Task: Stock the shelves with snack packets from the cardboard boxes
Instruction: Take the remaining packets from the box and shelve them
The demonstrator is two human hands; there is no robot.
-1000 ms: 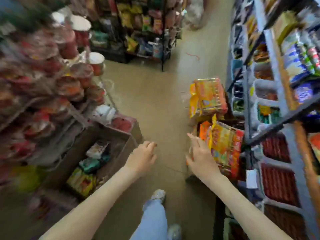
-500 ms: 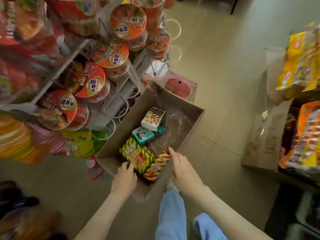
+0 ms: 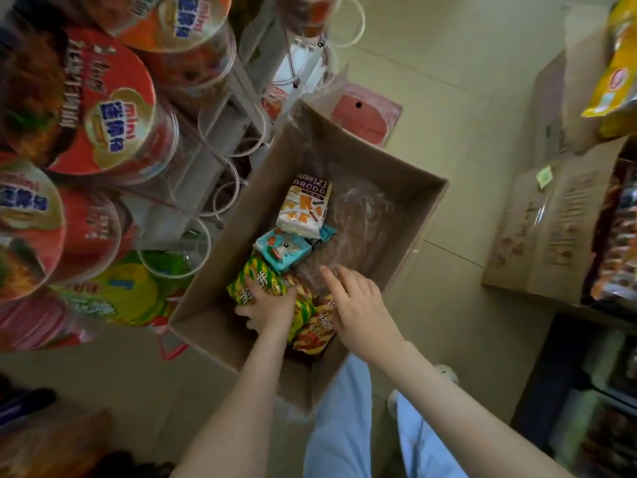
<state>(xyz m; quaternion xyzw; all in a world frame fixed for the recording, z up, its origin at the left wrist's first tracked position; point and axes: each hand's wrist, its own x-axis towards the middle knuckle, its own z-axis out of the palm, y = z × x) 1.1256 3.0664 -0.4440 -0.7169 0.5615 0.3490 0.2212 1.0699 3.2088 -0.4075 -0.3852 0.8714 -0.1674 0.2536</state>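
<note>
An open cardboard box (image 3: 406, 215) stands on the floor below me. Inside lie a white biscuit packet (image 3: 305, 207), a teal packet (image 3: 284, 250), a green-and-yellow striped packet (image 3: 265, 282) and a red-and-yellow striped packet (image 3: 315, 331). My left hand (image 3: 270, 307) is down in the box with its fingers curled over the green-and-yellow packet. My right hand (image 3: 355, 303) hovers just right of it, fingers loosely extended over crinkled clear plastic (image 3: 358, 222) in the box, holding nothing.
A wire rack of round noodle cups (image 3: 107, 108) crowds the left, close to the box. A pink box (image 3: 365, 115) sits behind it. Further cardboard boxes (image 3: 548, 215) and yellow packets (image 3: 617, 63) stand at the right. My legs (image 3: 348, 422) are below the box.
I turned from the right shelf to the box on the left and leaned in. Both hands dropped into the box; the left hand closed on the green-and-yellow packet.
</note>
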